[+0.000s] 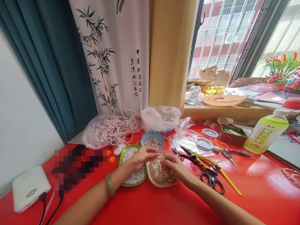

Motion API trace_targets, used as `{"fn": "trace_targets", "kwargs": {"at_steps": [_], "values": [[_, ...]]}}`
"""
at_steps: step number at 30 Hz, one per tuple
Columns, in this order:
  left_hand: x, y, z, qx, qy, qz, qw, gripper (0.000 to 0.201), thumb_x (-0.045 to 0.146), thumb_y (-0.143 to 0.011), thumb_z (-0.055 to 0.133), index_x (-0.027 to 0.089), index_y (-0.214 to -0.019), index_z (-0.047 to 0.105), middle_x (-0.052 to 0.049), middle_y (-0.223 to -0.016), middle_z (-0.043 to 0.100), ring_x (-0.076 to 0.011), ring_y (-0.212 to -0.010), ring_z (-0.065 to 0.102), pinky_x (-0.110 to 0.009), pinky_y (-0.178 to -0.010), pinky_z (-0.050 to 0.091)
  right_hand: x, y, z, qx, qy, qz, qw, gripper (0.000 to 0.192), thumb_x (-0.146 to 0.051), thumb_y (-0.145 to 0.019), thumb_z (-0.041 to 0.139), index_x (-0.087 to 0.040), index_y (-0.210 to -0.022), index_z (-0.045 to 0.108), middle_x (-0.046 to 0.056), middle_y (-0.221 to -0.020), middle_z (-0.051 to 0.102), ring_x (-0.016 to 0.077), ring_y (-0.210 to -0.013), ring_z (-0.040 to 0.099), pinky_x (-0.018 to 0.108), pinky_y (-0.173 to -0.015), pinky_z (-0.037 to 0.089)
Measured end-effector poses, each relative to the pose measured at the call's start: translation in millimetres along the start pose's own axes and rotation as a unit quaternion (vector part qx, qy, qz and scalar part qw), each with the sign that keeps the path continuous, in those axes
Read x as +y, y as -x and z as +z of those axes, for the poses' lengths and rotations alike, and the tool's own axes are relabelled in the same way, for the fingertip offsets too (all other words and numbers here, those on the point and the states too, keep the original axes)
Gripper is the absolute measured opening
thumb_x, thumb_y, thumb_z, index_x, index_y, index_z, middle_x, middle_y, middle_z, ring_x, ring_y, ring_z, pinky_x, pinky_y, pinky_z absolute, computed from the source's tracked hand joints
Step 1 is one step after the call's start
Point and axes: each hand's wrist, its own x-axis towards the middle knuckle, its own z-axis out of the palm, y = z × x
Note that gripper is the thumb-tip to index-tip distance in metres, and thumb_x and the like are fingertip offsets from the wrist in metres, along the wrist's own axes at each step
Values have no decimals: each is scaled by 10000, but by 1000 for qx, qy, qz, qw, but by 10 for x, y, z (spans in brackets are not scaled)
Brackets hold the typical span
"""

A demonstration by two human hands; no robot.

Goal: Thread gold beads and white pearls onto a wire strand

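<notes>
My left hand [144, 157], with a bangle on its wrist, reaches over a green tray [121, 161] full of white pearl beads [138, 177]. Its thumb and fingers are pinched together. Close beside it, my right hand [172, 163] is also closed in a pinch, above a pale tray [161, 186] of gold beads [153, 170]. The fingertips nearly meet over the back of the pale tray. Whatever they hold is too small to make out. Behind the hands sits a blue dish [161, 135] with small gold and pale pieces.
Pliers [194, 154], black-handled scissors [213, 181] and a yellow strip-like tool [231, 181] lie right of the trays. Bagged pink bead strands [110, 129] sit at the back left. A drink bottle [267, 131] stands right; a white box [31, 187] with cables lies left.
</notes>
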Motion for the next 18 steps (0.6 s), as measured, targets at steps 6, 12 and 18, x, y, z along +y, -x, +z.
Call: {"fn": "trace_targets", "kwargs": {"at_steps": [6,12,18], "values": [[2,1,0,5,-3,0,1000,233,142,-475,742,101,-676,630,-17,-671,591,-89,-633,547,-223,-671,412,40,-25,-6,1,4,10,1000,111,-214,-654,494,-167,-564,448,-47,-483,468,67,-410,389,191,-413,281],[-55,-57,-58,-1,-8,-1,1000,251,156,-474,744,103,-696,640,-29,-704,607,-92,-653,552,-212,-676,407,50,-33,-11,-4,5,7,1000,106,-207,-652,486,-165,-565,443,-50,-485,468,60,-401,386,185,-401,279],[-68,-61,-51,-10,-35,7,999,236,191,-483,740,105,-682,647,-22,-666,600,-78,-609,529,-211,-643,399,90,-40,-21,-5,-8,8,1000,74,-191,-654,472,-163,-588,454,-54,-480,469,56,-397,387,180,-397,292]]}}
